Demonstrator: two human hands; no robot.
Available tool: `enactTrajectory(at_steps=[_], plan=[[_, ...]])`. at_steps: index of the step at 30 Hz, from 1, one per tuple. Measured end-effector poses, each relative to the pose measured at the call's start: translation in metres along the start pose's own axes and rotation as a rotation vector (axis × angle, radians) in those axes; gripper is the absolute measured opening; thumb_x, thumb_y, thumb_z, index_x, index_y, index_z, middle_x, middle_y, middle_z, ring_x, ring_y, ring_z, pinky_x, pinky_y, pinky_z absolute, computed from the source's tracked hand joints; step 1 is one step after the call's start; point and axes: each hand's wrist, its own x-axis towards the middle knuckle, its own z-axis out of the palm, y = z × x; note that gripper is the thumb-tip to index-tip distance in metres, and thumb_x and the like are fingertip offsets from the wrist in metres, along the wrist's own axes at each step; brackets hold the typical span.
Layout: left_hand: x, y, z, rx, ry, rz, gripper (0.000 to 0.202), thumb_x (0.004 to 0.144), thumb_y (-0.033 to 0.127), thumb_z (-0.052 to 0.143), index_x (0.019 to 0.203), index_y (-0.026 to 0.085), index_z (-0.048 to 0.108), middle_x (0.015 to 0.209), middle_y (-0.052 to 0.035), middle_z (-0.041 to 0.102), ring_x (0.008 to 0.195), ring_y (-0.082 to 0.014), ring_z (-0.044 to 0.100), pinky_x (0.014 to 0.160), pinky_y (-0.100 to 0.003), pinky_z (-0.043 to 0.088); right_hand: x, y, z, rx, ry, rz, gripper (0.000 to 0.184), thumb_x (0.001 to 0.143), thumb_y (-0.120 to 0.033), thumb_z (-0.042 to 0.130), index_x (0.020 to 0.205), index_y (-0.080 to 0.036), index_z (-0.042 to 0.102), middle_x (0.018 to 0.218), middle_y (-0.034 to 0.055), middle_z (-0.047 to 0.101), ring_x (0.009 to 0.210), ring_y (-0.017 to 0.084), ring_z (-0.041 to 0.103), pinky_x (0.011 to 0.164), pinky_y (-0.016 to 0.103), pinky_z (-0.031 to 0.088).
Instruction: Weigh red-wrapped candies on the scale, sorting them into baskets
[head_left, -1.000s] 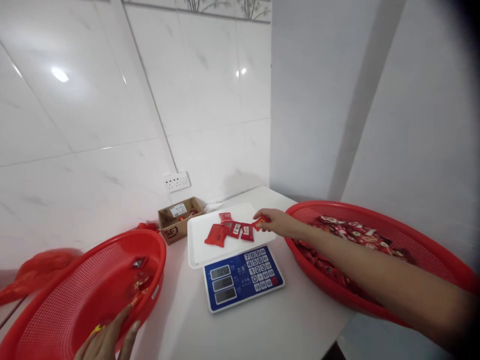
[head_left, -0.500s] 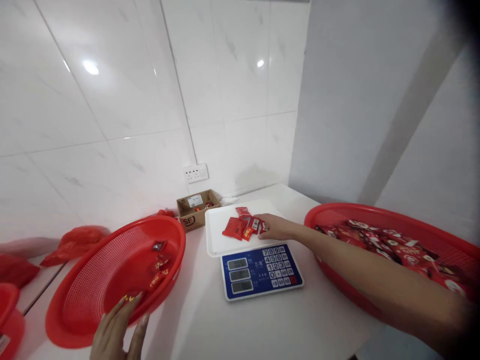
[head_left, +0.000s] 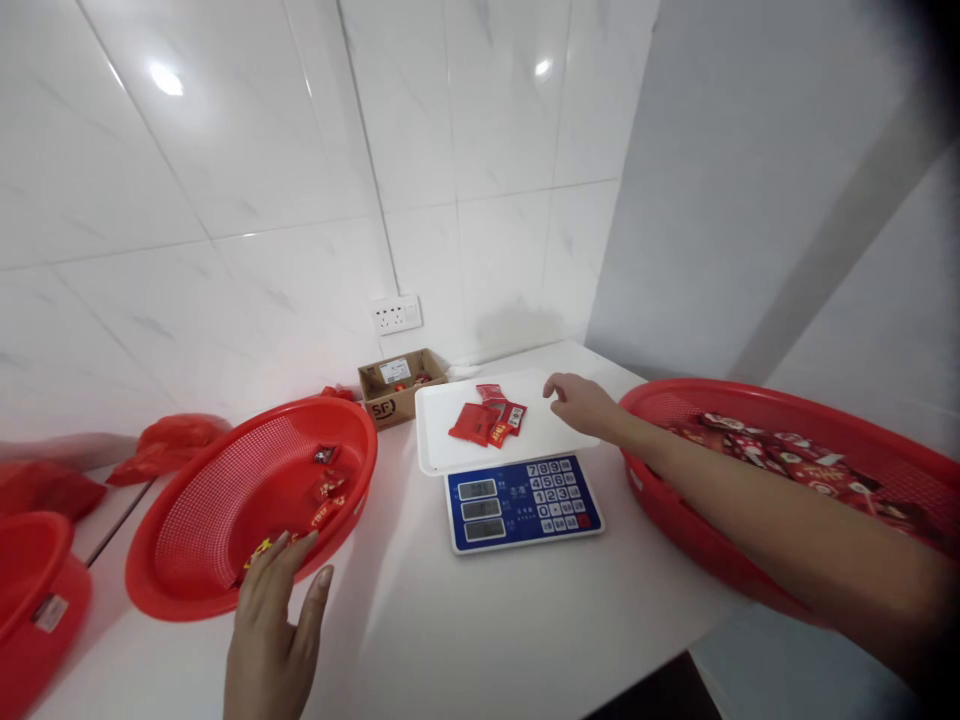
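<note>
Several small red packets [head_left: 489, 416] lie in a loose pile on the white tray [head_left: 442, 455] of a digital scale [head_left: 521, 505] with a blue keypad panel. My right hand [head_left: 581, 405] hovers over the tray's right side, apart from the packets. Its fingers are loosely bent, thumb and forefinger slightly apart, and nothing shows between them. My left hand [head_left: 274, 625] is open, fingers spread, in front of the near rim of a red plastic basket [head_left: 176, 520]. A few red packets [head_left: 328, 497] lie inside that basket.
To the right, a larger red basket [head_left: 652, 490] holds many red packets [head_left: 802, 465]. An SF cardboard box [head_left: 394, 405] stands behind the scale by the wall. Red plastic bags [head_left: 169, 445] and another red container [head_left: 45, 580] are at the left. A wall socket [head_left: 396, 315] is above the box.
My right hand has drawn away from the packets to the right, leaving them on the tray. My left hand has shifted a little to the right and up in view. The camera view has tilted down.
</note>
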Motion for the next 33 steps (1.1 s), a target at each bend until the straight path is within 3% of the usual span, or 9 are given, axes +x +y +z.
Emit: enactTrajectory(at_steps=[10, 23, 28, 33], plan=[[0.004, 0.009, -0.001, -0.004, -0.003, 0.009, 0.038, 0.084, 0.044, 0.039, 0.11, 0.019, 0.053, 0.118, -0.013, 0.055, 0.121, -0.0301, 0.041, 0.09, -0.047, 0.043, -0.004, 0.006, -0.002, 0.044, 0.029, 0.019, 0.024, 0.065, -0.011, 0.044, 0.083, -0.019, 0.057, 0.079, 0.0024, 0.057, 0.071, 0.015, 0.052, 0.063, 0.024, 0.036], [0.004, 0.005, 0.003, -0.015, -0.013, 0.022, 0.037, 0.083, 0.043, 0.041, 0.11, 0.02, 0.052, 0.115, -0.0116, 0.057, 0.121, -0.0299, 0.041, 0.093, -0.048, 0.039, -0.007, 0.014, -0.009, 0.055, 0.029, 0.033, 0.026, 0.065, -0.012, 0.045, 0.085, -0.02, 0.059, 0.077, 0.0011, 0.058, 0.07, 0.015, 0.052, 0.062, 0.024, 0.037], [0.006, 0.008, 0.004, -0.007, -0.011, 0.026, 0.036, 0.083, 0.044, 0.04, 0.11, 0.022, 0.052, 0.114, -0.0102, 0.058, 0.119, -0.0303, 0.043, 0.094, -0.05, 0.039, -0.015, 0.034, -0.026, 0.051, 0.046, 0.054, 0.022, 0.069, -0.018, 0.046, 0.087, -0.021, 0.059, 0.075, 0.0008, 0.059, 0.069, 0.016, 0.053, 0.063, 0.026, 0.038], [0.005, 0.0, 0.009, -0.013, -0.011, 0.066, 0.038, 0.083, 0.044, 0.039, 0.111, 0.02, 0.051, 0.117, -0.0131, 0.054, 0.119, -0.0316, 0.042, 0.094, -0.05, 0.039, -0.033, 0.074, -0.046, 0.039, -0.023, 0.098, 0.021, 0.075, -0.034, 0.047, 0.085, -0.02, 0.06, 0.072, 0.0017, 0.062, 0.065, 0.017, 0.055, 0.061, 0.027, 0.04]])
